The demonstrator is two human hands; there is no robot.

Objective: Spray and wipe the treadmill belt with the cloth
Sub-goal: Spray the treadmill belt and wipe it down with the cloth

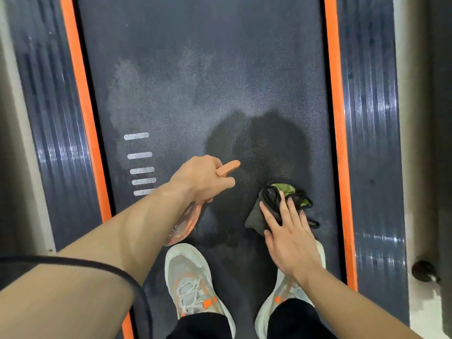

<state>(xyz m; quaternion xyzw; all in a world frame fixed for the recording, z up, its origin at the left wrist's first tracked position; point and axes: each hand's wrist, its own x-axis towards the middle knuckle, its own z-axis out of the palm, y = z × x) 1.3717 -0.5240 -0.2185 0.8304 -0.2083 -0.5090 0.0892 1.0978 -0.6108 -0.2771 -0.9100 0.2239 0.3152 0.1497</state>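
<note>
Belt: We look straight down on a dark treadmill belt (pixel 195 81). Its middle shows pale, cloudy patches, with a darker patch nearer to us.
Left hand: We see the left hand (pixel 203 177) over the belt's middle, fingers curled round the neck of a spray bottle (pixel 184 223).
Spray bottle: It is clear orange plastic. Its body hangs below the wrist and its orange head points toward the far end of the belt.
Right hand: The right hand (pixel 291 238) lies flat, fingers straight and spread, pressing down on the cloth (pixel 256 216).
Cloth: It is a bunched dark cloth with a green part, lying on the belt near its right edge, just ahead of the right shoe (pixel 276 304).
Feet: We see two pale shoes with orange marks standing on the near end of the belt, the left shoe (pixel 190 277) just below the bottle.
Edges: An orange strip (pixel 338 118) runs along each side of the belt, with ribbed dark side rails (pixel 369 118) outside them.
Markings: Five short white bars (pixel 140 155) sit near the belt's left edge.
</note>
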